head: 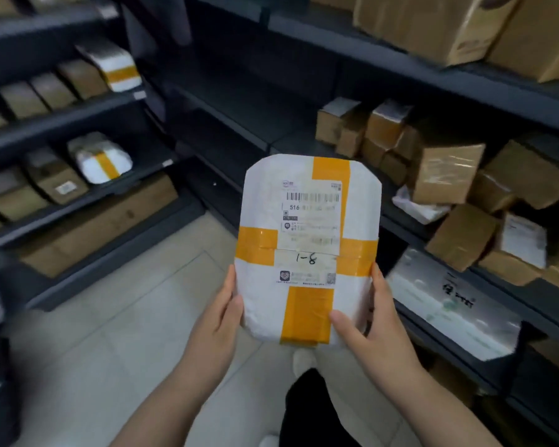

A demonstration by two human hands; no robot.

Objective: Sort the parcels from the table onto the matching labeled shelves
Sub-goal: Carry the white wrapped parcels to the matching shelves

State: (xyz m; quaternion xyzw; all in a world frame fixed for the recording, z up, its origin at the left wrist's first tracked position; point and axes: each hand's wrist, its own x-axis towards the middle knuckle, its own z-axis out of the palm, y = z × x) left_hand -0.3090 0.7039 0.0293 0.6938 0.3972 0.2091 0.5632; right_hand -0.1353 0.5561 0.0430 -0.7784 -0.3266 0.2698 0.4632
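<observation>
Your left hand (218, 321) and right hand (371, 330) are bare, and your forearms (162, 404) are uncovered to the frame edge. You're wearing black trousers (307, 411). White shoe toe (304, 361) shows above the trouser leg. Second white toe (268, 441) at the bottom edge, blurred.

1. The parcel (262, 304) is a soft white plastic mailer, smooth, faintly shiny and slightly wrinkled.
2. The orange tape (307, 314) crossing it is glossy and creased.
3. Its label (312, 217) is matt white paper.
4. The shelves (62, 115) look like dark painted metal with a matt finish.
5. The boxes (462, 237) are dull brown cardboard, and some carry shiny clear tape (446, 171).
6. The floor (126, 317) is pale, smooth tile with a soft sheen.
7. A white pack (449, 304) on the right shelving has a glossy plastic skin.
</observation>
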